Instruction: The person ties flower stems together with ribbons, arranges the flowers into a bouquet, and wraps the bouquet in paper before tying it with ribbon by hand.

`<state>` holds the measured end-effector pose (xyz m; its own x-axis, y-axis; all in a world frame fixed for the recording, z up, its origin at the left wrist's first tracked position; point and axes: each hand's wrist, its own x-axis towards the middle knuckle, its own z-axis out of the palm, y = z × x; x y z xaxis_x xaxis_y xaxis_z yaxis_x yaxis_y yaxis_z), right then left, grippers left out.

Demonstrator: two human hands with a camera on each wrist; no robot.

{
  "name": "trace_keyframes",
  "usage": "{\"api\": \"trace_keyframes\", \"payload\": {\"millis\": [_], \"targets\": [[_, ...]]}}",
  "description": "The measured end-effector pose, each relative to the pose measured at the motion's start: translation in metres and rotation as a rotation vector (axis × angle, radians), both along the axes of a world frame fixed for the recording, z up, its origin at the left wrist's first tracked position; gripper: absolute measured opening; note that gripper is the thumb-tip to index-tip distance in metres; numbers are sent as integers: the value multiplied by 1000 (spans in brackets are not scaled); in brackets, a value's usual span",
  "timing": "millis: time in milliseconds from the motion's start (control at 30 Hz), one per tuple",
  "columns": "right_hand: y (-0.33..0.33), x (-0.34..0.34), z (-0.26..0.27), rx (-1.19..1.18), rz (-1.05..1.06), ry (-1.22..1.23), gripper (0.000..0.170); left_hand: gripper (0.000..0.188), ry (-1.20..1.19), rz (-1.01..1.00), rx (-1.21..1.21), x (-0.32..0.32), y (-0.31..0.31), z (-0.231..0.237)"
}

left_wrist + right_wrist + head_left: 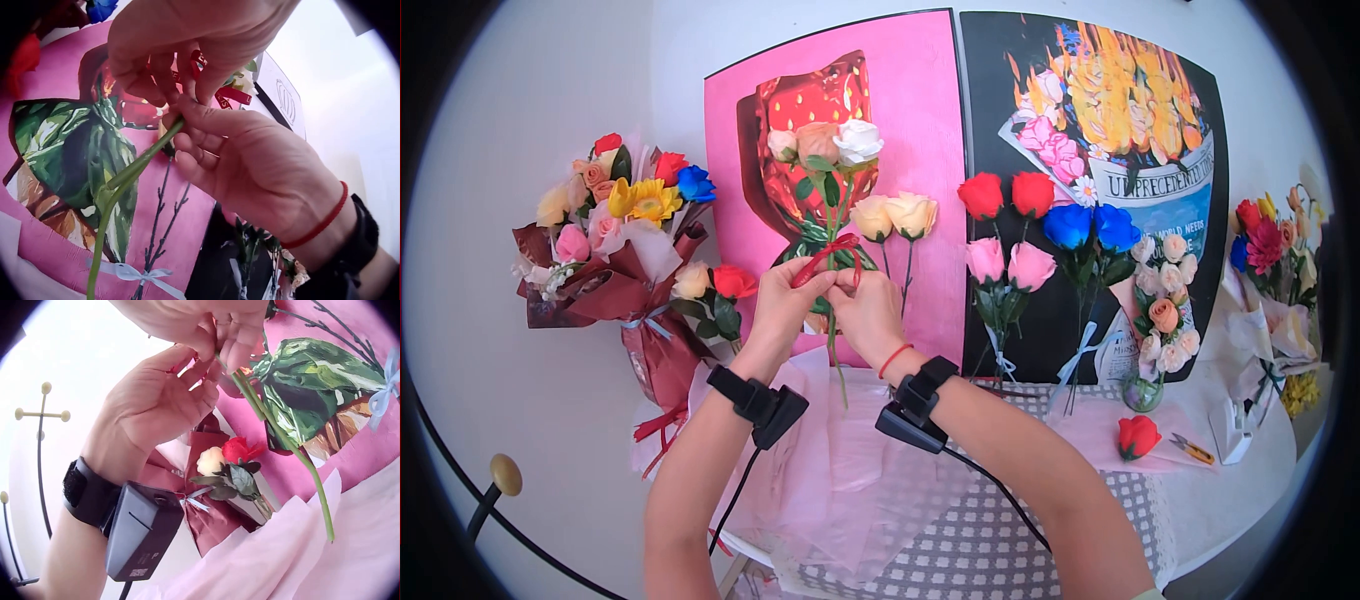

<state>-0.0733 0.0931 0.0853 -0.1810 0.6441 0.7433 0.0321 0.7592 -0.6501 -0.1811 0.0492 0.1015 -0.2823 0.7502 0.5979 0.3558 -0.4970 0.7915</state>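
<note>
A small bunch stands upright in front of the pink painting, with a pale pink rose point(782, 145), a peach rose point(816, 142) and a white rose point(859, 142). Red printed ribbon point(842, 243) loops around its green stems point(128, 174), just below the leaves. My left hand point(778, 312) pinches the ribbon from the left side. Close against it, my right hand point(866, 312) has thumb and fingertips pinched on the ribbon at the stems. The fingers overlap and partly hide the knot area. Below both hands the cut stem ends point(312, 481) hang free.
Pale pink wrapping paper point(800, 440) covers part of the checked tablecloth point(980, 530). A dark red wrapped bouquet point(650, 340) leans at left. Rose bunches with blue bows point(1080, 350) stand at right. A loose red rose point(1138, 437) lies near orange-handled snips point(1192, 449).
</note>
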Motion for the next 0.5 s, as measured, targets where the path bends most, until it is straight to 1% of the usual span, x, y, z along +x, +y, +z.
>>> {"api": "trace_keyframes", "payload": {"millis": [100, 233, 300, 400, 500], "targets": [[12, -14, -3, -15, -29, -68, 12, 14, -13, 42, 7, -14, 13, -7], [27, -29, -12, 11, -14, -83, 11, 12, -45, 36, -17, -31, 28, -15], [30, -32, -16, -55, -20, -79, 11, 11, -82, -36, -54, -42, 37, -22], [36, -40, -19, -78, -81, -72, 10, 11, -114, -2, -76, -45, 44, -26], [39, -48, -23, -115, -118, -80, 9, 13, -117, -8, -62, -45, 49, -27]]}}
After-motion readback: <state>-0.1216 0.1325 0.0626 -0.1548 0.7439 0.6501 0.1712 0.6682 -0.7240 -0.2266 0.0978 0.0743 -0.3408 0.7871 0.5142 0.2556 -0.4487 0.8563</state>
